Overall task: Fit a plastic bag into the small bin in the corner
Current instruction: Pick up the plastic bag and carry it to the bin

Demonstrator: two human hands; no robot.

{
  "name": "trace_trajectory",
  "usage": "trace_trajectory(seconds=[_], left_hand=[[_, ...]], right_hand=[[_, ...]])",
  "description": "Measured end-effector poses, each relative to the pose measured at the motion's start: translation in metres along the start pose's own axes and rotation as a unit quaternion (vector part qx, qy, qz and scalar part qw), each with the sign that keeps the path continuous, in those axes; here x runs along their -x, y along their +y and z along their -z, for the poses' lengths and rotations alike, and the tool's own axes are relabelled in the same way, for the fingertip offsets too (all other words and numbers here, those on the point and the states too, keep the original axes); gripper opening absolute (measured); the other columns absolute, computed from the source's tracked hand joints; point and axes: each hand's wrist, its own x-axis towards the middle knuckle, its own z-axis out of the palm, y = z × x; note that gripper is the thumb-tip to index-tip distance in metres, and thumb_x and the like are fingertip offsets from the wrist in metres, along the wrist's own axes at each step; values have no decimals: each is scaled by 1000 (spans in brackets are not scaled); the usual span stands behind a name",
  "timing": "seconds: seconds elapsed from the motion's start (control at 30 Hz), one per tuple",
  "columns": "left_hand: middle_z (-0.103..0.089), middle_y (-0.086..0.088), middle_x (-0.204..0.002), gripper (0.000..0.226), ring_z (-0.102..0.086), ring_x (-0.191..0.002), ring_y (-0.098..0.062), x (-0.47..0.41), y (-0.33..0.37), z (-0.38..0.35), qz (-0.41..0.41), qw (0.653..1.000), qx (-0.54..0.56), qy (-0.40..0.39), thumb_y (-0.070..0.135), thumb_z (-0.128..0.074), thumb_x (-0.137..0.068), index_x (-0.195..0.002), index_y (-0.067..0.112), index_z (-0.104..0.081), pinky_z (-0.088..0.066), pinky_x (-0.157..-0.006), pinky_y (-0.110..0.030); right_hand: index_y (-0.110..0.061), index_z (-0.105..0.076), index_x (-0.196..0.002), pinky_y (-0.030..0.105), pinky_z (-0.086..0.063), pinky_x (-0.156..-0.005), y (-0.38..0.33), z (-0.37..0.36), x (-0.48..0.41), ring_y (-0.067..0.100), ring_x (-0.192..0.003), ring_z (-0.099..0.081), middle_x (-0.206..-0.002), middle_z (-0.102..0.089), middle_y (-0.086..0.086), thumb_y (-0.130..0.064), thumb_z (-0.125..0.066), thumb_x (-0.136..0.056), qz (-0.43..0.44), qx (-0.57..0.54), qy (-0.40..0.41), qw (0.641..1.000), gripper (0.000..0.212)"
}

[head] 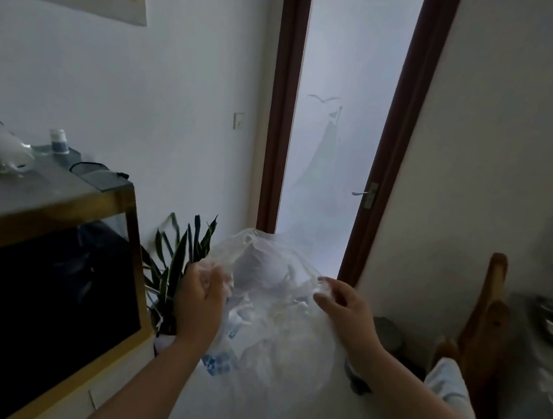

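Both arms out in front, bare to the elbow. Left hand (pixel 201 299) pinched shut on the rim of a clear plastic bag (pixel 270 312), thumb and fingers together over a fold of film. Right hand (pixel 346 308) likewise closed on the opposite edge, fingertips gripping crumpled plastic. Bag held up in the air between the two, mouth spread partly wide, body ballooned and hanging down toward the floor; blue print visible on the lower left part of the film. A small grey bin (pixel 389 329) low in the corner to the right, just beyond the right wrist, mostly hidden by the bag and the forearm; bag not in it, apart from it. Behind the bag, a frosted glass door (pixel 339 130) in a dark brown frame, with a boat and bird pattern and a lever handle. At left, a snake plant (pixel 176 260) on the floor beside a cabinet (pixel 49 252) with a grey top and yellow edging. At right, a wooden chair back (pixel 486 319) close to the right forearm.
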Motion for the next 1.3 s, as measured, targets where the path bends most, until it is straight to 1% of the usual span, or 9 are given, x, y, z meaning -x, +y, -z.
trace_trajectory(seconds=[0.1,0.2,0.37,0.47,0.63,0.83,1.07,1.2,1.3], left_hand=[[-65,-2,-89,26,-61,-79,-16,-22,-16,-20,8,999,-26,-16,41,-55,-89,-102,18,-54,-42,-60,-23],[-62,5,-90,35,-59,-76,-7,-47,-25,-44,-1,998,-44,-41,43,-64,-83,-109,21,-53,-40,-57,-17],[-58,20,-80,35,-57,-69,4,-100,-32,-106,0,996,-57,-68,33,-73,-77,-102,32,-48,-43,-54,-17],[-59,18,-79,34,-60,-70,0,-134,-36,-147,5,994,-72,-81,29,-72,-78,-103,30,-49,-47,-55,-19],[-63,7,-84,30,-62,-75,-8,-189,-53,-198,53,992,-76,-91,23,-70,-81,-106,22,-53,-46,-57,-21],[-64,6,-80,22,-60,-70,-6,-245,-91,-234,91,990,-75,-73,14,-71,-80,-98,16,-59,-42,-54,-19],[-61,8,-79,19,-55,-71,-5,-329,-164,-257,153,983,-89,-46,18,-66,-83,-98,22,-56,-38,-56,-20],[-58,2,-72,16,-55,-65,-12,-388,-197,-270,231,951,-164,-121,33,-61,-85,-87,17,-56,-36,-53,-24],[-67,-4,-75,17,-63,-68,-22,-425,-214,-285,285,935,-138,-162,27,-69,-77,-85,13,-63,-49,-62,-31]], right_hand=[[-24,-64,-91,45,-57,-85,8,-1,-32,30,-90,-65,-96,-66,8,-23,-72,-80,7,14,15,1000,13],[-17,-58,-96,44,-55,-82,18,5,-75,27,-90,-63,-100,-61,11,-28,-72,-81,4,9,18,1000,24],[-21,-60,-92,28,-53,-65,40,21,-162,19,-76,-66,-90,-66,11,-20,-73,-80,6,-26,19,999,18],[-25,-63,-89,14,-49,-57,50,33,-215,6,-69,-64,-84,-67,3,-20,-76,-78,17,-16,15,1000,17],[-26,-59,-92,10,-47,-48,63,50,-290,-1,-60,-65,-81,-66,0,-24,-85,-67,27,55,-31,998,36],[-22,-56,-90,10,-39,-51,75,39,-362,3,-64,-59,-75,-61,-10,-64,-55,-69,90,164,51,981,47],[-23,-59,-78,15,-37,-55,101,3,-471,3,-63,-58,-69,-61,-12,-52,-59,-79,132,217,90,963,29],[-23,-58,-74,16,-37,-56,105,-20,-535,4,-63,-58,-70,-60,-12,-43,-68,-79,138,243,98,955,23],[-24,-57,-73,14,-35,-54,108,-37,-572,4,-58,-55,-69,-55,-14,-40,-68,-80,152,270,101,945,21]])
